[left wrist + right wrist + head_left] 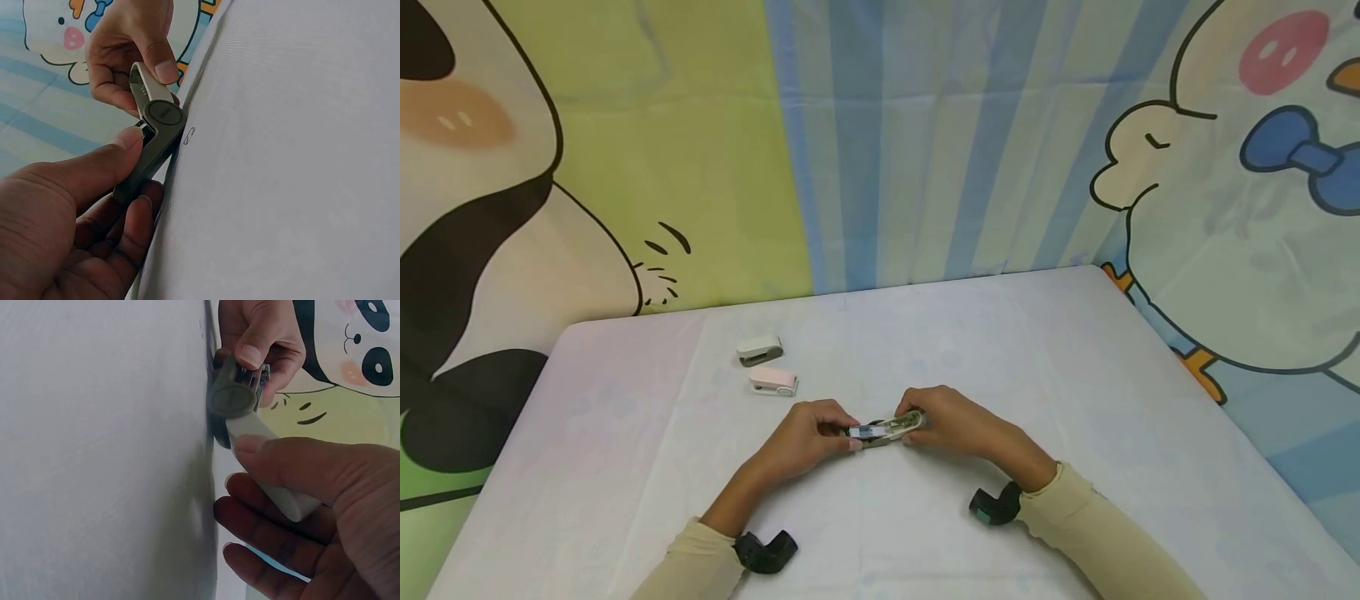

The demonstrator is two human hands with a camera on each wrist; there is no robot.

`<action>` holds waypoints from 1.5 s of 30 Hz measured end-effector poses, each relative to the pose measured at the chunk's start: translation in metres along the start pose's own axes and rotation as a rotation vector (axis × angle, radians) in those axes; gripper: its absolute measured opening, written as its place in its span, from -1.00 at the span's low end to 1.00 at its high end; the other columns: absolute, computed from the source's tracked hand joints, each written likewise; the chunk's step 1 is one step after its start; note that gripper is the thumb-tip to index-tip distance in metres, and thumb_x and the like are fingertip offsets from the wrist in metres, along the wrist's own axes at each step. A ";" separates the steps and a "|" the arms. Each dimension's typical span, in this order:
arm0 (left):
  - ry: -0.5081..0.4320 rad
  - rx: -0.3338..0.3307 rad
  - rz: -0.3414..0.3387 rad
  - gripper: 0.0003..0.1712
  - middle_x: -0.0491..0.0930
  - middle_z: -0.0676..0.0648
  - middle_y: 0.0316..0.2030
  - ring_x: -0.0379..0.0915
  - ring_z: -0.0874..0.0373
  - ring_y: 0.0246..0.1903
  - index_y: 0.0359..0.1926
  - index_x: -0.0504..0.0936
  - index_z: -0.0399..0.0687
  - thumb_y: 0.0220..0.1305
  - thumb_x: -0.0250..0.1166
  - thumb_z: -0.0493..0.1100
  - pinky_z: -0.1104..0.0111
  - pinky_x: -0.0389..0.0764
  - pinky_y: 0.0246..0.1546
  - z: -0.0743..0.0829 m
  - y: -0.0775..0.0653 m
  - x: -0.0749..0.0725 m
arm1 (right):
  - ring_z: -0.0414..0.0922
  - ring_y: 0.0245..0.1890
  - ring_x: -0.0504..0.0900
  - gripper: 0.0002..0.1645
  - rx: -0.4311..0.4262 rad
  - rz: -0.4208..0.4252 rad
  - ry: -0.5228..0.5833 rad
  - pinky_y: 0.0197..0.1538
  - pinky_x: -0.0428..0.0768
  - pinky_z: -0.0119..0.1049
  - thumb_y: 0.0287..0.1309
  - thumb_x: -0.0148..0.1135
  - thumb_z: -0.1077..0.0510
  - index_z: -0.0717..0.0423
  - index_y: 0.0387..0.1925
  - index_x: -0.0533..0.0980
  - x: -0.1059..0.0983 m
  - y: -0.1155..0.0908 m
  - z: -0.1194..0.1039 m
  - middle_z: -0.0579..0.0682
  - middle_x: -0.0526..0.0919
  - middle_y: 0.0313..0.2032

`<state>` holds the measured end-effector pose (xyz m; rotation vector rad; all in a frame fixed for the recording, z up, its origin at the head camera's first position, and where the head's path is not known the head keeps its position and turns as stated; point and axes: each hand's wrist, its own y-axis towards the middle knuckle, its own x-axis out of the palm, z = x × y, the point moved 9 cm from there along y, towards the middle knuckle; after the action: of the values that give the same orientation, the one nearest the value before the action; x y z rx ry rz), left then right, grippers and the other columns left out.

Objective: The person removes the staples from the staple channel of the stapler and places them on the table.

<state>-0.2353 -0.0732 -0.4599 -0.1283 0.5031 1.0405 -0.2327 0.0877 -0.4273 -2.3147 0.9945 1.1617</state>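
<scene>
Over the counter (pixel 880 525), head view: opened stapler (pixel 887 427) spans the 2 hands; left hand (pixel 808 433) pinches 1 end, right hand (pixel 951 421) the other. Left wrist: grey body (pixel 156 147) best held firmly, pressure off the hinge (pixel 165 113). Right wrist: white cover (pixel 294 505) gripped; metal inner parts (pixel 251 377) mostly hidden, staple load possibly unreadable.

The first stapler (pixel 889 428) was between the left hand (pixel 807 437) and the right hand (pixel 958 423). Farther back and to the left, the second stapler (pixel 773 381) sat on the table (pixel 1000 350), and the third stapler (pixel 761 350) sat just behind it. The wall cloth (pixel 910 142) was behind the table.
</scene>
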 end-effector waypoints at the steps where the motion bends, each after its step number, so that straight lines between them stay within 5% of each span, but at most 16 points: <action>1: 0.001 -0.004 0.000 -0.80 0.64 0.11 -0.33 0.49 0.21 -0.38 -0.22 0.76 0.05 0.08 0.50 -0.19 0.38 0.51 -0.37 0.000 0.000 0.000 | -0.29 -0.26 0.53 -0.71 0.005 -0.006 -0.019 -0.16 0.52 -0.32 0.12 0.43 0.10 0.03 -0.13 0.57 0.000 0.000 0.000 -0.20 0.64 -0.20; 6: -0.005 -0.013 -0.001 -0.77 0.65 0.03 -0.31 0.49 0.21 -0.35 -0.19 0.76 -0.04 0.06 0.51 -0.23 0.39 0.50 -0.32 -0.001 0.000 0.003 | -0.21 -0.10 0.57 -0.54 -0.028 0.051 -0.165 0.04 0.47 -0.20 0.14 0.37 -0.16 0.04 -0.05 0.63 -0.008 -0.004 -0.009 -0.18 0.65 -0.12; 9: -0.010 0.003 -0.003 -0.76 0.66 -0.02 -0.31 0.50 0.19 -0.34 -0.20 0.76 -0.09 0.05 0.51 -0.24 0.39 0.51 -0.31 0.002 0.000 0.005 | -0.14 -0.03 0.56 -0.59 -0.108 0.180 -0.225 0.11 0.44 -0.14 0.19 0.35 -0.07 0.09 -0.04 0.64 -0.019 -0.006 -0.025 -0.13 0.66 -0.10; 13: 0.003 0.035 -0.016 -0.78 0.65 0.04 -0.31 0.51 0.22 -0.33 -0.20 0.76 -0.04 0.07 0.51 -0.20 0.39 0.52 -0.29 0.008 0.001 0.009 | -0.18 -0.15 0.57 -0.76 -0.266 0.322 -0.160 -0.08 0.52 -0.32 0.19 0.35 0.20 0.17 -0.10 0.64 -0.025 -0.010 -0.052 -0.08 0.66 -0.20; 16: 0.013 0.054 -0.026 -0.80 0.64 0.12 -0.32 0.52 0.24 -0.32 -0.21 0.76 0.05 0.08 0.50 -0.17 0.38 0.53 -0.27 0.013 0.002 0.010 | -0.28 -0.28 0.54 -0.79 -0.336 0.296 -0.050 -0.25 0.51 -0.48 0.17 0.34 0.30 0.20 -0.13 0.64 -0.018 -0.009 -0.062 -0.09 0.64 -0.26; 27: 0.038 0.074 -0.033 -0.79 0.63 0.10 -0.33 0.49 0.23 -0.34 -0.21 0.76 -0.01 0.08 0.49 -0.22 0.38 0.52 -0.31 0.024 0.002 0.010 | -0.36 -0.40 0.46 -0.87 -0.104 0.115 -0.038 -0.33 0.48 -0.49 0.19 0.34 0.26 0.08 -0.21 0.69 0.010 0.001 -0.044 -0.18 0.56 -0.32; 45: 0.046 0.143 -0.039 -0.80 0.59 0.19 -0.34 0.50 0.26 -0.34 -0.22 0.77 0.03 0.09 0.50 -0.14 0.37 0.54 -0.30 0.028 0.001 0.013 | -0.32 -0.46 0.46 -0.93 0.044 0.195 0.172 -0.38 0.50 -0.38 0.14 0.37 0.27 0.05 -0.34 0.66 0.015 0.002 -0.026 -0.23 0.57 -0.38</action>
<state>-0.2215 -0.0530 -0.4414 -0.0350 0.6126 0.9621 -0.2134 0.0641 -0.4241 -2.3554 1.3193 1.0117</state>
